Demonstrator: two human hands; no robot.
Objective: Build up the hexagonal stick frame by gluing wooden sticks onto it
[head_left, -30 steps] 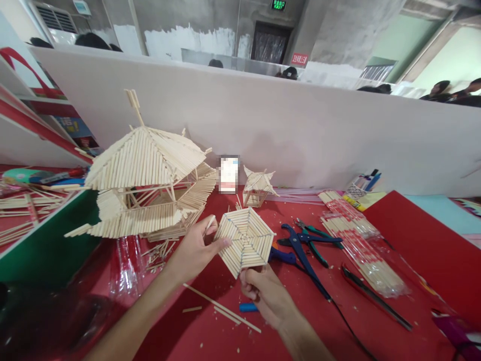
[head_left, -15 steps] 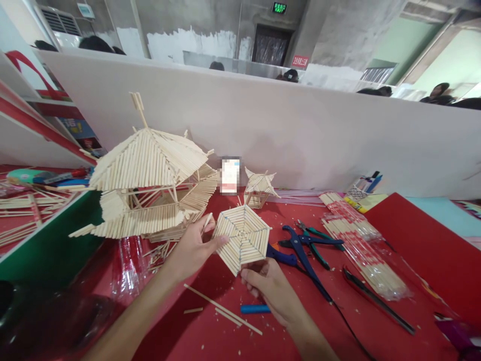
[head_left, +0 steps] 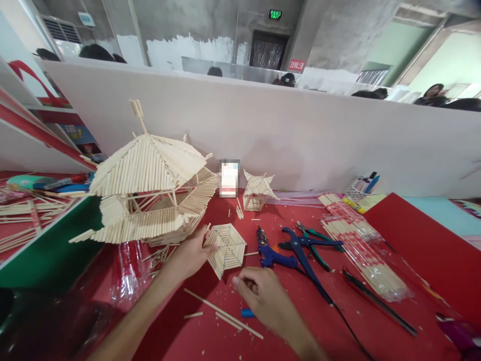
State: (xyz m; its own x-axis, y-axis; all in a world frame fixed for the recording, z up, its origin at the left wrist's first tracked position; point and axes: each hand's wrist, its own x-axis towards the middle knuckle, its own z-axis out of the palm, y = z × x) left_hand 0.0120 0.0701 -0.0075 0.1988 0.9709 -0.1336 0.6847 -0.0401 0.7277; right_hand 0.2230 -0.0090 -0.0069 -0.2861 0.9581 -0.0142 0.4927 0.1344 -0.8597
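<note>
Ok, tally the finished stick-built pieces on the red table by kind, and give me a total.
Large two-tier pavilion: 1
Small pavilion: 1
Flat hexagon panel, held at its edge by the left hand: 1
Total: 3

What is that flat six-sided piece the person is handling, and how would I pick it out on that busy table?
Find the big stick-built pavilion on the red table. Just right of its base, the left hand holds a hexagonal panel of pale sticks in concentric rings. Unlike the tiny pavilion behind it, it is flat.
</note>
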